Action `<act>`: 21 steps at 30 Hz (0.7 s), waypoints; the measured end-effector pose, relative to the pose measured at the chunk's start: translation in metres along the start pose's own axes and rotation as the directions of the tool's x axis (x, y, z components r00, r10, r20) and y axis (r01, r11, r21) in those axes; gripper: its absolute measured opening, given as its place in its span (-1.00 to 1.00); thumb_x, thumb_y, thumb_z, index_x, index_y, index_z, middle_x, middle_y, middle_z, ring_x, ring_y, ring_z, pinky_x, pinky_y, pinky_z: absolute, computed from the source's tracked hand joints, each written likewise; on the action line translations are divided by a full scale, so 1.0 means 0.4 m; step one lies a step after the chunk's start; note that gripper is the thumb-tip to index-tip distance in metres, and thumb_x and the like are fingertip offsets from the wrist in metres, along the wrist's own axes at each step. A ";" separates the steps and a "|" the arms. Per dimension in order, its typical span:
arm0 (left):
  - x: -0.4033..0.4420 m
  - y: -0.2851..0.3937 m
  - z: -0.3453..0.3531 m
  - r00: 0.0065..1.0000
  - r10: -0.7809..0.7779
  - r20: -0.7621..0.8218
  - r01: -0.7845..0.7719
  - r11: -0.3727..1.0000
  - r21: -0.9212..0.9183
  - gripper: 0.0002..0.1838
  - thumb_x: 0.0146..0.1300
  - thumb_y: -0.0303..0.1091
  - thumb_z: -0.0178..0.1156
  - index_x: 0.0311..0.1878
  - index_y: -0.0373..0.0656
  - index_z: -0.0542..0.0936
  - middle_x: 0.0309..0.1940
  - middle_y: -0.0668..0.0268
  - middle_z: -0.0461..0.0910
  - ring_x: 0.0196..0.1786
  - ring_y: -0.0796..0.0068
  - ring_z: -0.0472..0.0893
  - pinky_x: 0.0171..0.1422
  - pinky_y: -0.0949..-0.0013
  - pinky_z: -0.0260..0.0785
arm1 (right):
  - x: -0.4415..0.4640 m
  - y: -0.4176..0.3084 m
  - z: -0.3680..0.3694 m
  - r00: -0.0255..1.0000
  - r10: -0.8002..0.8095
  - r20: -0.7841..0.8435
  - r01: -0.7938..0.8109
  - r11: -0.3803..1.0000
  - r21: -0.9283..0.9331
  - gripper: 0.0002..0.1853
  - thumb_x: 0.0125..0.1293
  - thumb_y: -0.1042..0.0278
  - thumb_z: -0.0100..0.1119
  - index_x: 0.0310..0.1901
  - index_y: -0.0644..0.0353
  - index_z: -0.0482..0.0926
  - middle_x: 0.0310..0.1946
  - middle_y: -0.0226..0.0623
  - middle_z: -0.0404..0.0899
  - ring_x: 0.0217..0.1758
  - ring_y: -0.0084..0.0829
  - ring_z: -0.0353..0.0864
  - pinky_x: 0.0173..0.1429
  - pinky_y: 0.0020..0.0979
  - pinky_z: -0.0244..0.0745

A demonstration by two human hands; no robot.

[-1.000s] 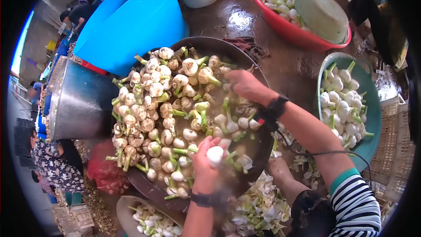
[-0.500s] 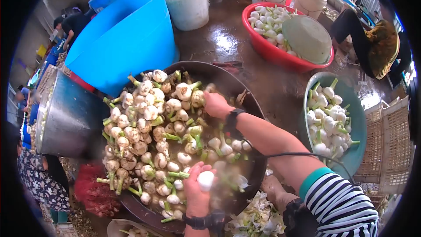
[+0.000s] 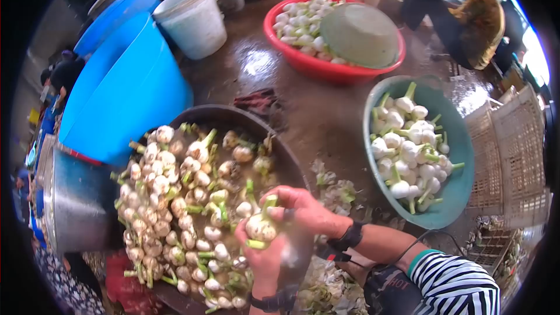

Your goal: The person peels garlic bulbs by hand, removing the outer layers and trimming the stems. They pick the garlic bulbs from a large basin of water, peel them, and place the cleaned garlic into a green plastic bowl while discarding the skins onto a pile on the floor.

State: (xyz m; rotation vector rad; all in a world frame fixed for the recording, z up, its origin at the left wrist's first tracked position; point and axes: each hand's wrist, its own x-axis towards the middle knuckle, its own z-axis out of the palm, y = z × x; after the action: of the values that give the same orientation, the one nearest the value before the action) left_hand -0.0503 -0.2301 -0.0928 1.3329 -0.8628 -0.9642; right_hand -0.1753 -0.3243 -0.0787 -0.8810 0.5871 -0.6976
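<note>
A brownish, dirt-specked garlic bulb [image 3: 261,228] with a cut green stem is between my two hands, above a wide dark pan [image 3: 291,160]. My left hand [image 3: 265,262] cups it from below. My right hand [image 3: 306,213] grips it at the stem from the right. A whitish blur beside my left palm is too smeared to make out. Many unpeeled garlic bulbs [image 3: 157,198] with stubby green stems are heaped in the pan, some in murky water.
At right stands a green basin [image 3: 373,157] of clean white garlic. Behind is a red basin [image 3: 303,67] with garlic and an upturned bowl [image 3: 361,35]. Blue tubs [image 3: 128,93] and a white bucket [image 3: 195,23] stand at left. Peelings [image 3: 332,286] lie near my leg. Other people sit nearby.
My right hand has come from the pan's far side to my left hand, with a dirty garlic bulb now between them. The white bulb in my left hand no longer shows clearly. The view has shifted.
</note>
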 end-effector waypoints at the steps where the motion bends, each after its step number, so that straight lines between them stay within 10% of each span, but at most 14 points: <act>1: 0.007 0.043 0.038 0.998 -0.027 -0.052 0.028 0.999 0.022 -0.16 -0.08 -0.50 0.37 0.27 -0.27 0.13 0.03 0.14 0.37 0.06 0.42 0.41 0.12 0.34 0.35 | -0.012 -0.051 0.019 0.995 0.059 -0.079 -0.068 0.991 -0.111 -0.66 0.33 0.40 0.12 0.12 0.21 0.42 -0.11 -0.39 0.57 -0.04 -0.58 0.51 0.08 -0.48 0.43; 3: 0.012 0.065 0.078 0.982 0.110 -0.157 -0.072 0.971 0.227 -0.16 -0.11 -0.35 0.41 0.25 -0.30 0.21 0.05 0.08 0.38 0.08 0.23 0.43 0.16 0.29 0.33 | 0.002 0.000 0.009 0.995 -0.034 -0.096 0.040 0.997 0.060 -0.62 0.34 0.37 0.12 0.16 0.26 0.40 -0.06 -0.34 0.57 0.00 -0.54 0.51 0.12 -0.46 0.43; 5: 0.026 0.013 0.042 0.893 0.446 0.057 -0.377 0.671 0.638 -0.13 -0.11 -0.23 0.46 0.24 -0.34 0.25 0.05 -0.01 0.43 0.08 0.10 0.47 0.18 0.24 0.32 | -0.008 -0.014 0.023 0.990 -0.017 -0.138 0.035 0.991 0.126 -0.59 0.34 0.34 0.12 0.17 0.31 0.38 -0.03 -0.31 0.57 0.05 -0.53 0.49 0.16 -0.45 0.42; 9: 0.017 0.004 0.045 0.905 0.417 0.086 -0.374 0.682 0.628 -0.16 -0.08 -0.16 0.47 0.22 -0.36 0.30 0.03 -0.05 0.46 0.09 0.06 0.48 0.19 0.18 0.31 | -0.020 0.007 0.002 0.992 -0.057 -0.115 0.049 0.996 -0.068 -0.53 0.36 0.28 0.11 0.21 0.35 0.34 -0.01 -0.32 0.57 0.03 -0.58 0.48 0.17 -0.46 0.39; 15: 0.003 0.035 0.048 0.993 0.091 0.077 -0.096 0.993 0.063 -0.24 0.01 -0.36 0.37 0.27 -0.30 0.23 0.00 0.13 0.47 -0.04 0.25 0.53 0.07 0.26 0.44 | -0.054 -0.029 -0.045 0.966 -0.243 0.090 0.259 0.880 -0.399 -0.46 0.39 0.34 0.00 0.32 0.40 0.17 -0.03 -0.17 0.56 0.04 -0.56 0.44 0.20 -0.48 0.30; 21: -0.017 0.005 -0.003 0.935 -0.219 0.279 0.320 0.858 -0.401 -0.34 0.15 -0.05 0.21 0.22 -0.21 0.29 -0.17 0.10 0.51 -0.41 0.24 0.59 -0.41 0.29 0.50 | -0.081 -0.029 -0.053 0.961 -0.244 0.129 0.276 0.870 -0.409 -0.45 0.31 0.45 0.01 0.33 0.28 0.21 -0.08 -0.10 0.59 -0.04 -0.55 0.48 0.10 -0.51 0.33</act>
State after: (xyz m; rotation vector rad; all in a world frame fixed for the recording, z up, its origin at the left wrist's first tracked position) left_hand -0.0517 -0.2234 -0.0906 0.9733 -0.5759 -1.4612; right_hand -0.2144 -0.3156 -0.0742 -1.4081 0.5682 -0.7907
